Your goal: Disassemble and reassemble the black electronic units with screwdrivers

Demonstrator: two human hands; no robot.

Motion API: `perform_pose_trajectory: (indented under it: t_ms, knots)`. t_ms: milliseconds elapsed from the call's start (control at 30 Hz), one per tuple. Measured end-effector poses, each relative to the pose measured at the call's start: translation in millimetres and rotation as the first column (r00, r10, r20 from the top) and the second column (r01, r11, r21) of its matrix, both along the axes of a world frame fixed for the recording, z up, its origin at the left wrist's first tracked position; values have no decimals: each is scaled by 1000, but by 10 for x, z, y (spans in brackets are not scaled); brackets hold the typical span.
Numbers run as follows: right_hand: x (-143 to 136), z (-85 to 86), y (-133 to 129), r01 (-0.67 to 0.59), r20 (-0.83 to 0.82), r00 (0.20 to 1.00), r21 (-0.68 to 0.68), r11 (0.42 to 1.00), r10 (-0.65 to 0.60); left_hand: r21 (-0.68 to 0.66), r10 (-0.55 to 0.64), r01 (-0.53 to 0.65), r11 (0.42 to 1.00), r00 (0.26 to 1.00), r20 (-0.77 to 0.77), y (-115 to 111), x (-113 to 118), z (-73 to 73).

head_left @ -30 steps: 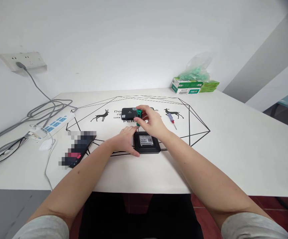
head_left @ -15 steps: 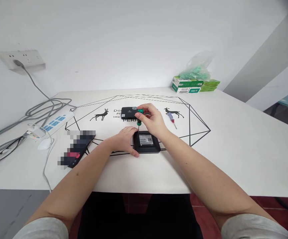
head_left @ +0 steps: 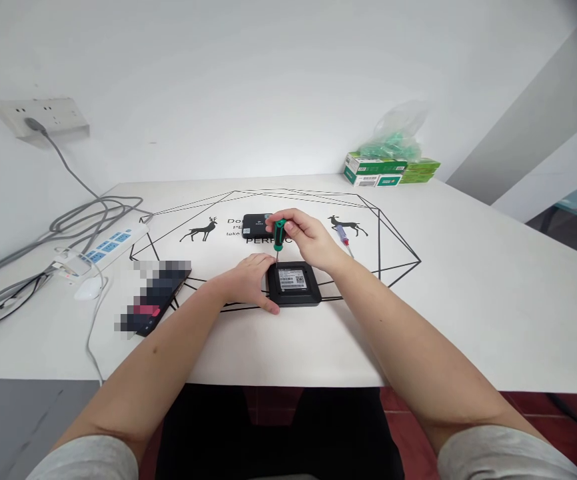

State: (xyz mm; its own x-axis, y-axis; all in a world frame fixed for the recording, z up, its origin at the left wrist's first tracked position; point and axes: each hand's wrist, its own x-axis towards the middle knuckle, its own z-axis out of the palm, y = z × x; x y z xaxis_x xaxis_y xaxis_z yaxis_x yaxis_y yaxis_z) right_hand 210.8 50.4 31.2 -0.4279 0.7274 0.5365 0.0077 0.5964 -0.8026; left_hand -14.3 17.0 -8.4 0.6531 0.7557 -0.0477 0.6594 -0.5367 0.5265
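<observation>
Pinching a green-and-black-handled, thin-shafted screwdriver between thumb and fingers, the right hand holds it nearly upright, its tip at the far left corner of a flat, square, black plastic box. The box lies label-up on the white table printed with black lines. Thumb and fingers spread, the left hand touches the box's left side. Beyond the box lies a flat black device with rounded corners, partly hidden by the right hand; a purple-and-red-handled screwdriver rests to the right.
</observation>
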Motion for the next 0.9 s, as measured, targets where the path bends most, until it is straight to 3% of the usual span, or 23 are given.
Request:
perform_pose_trajectory:
  t_ms: [133,267,500,667,767,900]
  knots:
    - [6,-1,26,172,-19,985,235,957,-172,16,-17,18,1000,999,-38,14,-7,-21]
    - [-41,9,-31,208,-57,978,327,922,-200,27,-24,25,999,998,-56,29,-13,-46]
    - [-170,-18,-162,292,-160,946,40,956,-282,-4,-17,17,1000,996,-90,-16,0,39]
    - [-200,-75,-127,222,-201,954,-31,975,-223,-17,-20,19,1000,995,-100,-21,1,62]
    - [-171,-97,-80,259,-145,959,103,960,-243,-3,-31,30,1000,995,-100,-2,-4,28]
    - [-121,-79,-49,338,-73,940,316,887,-332,5,-31,31,999,994,-104,7,-12,8]
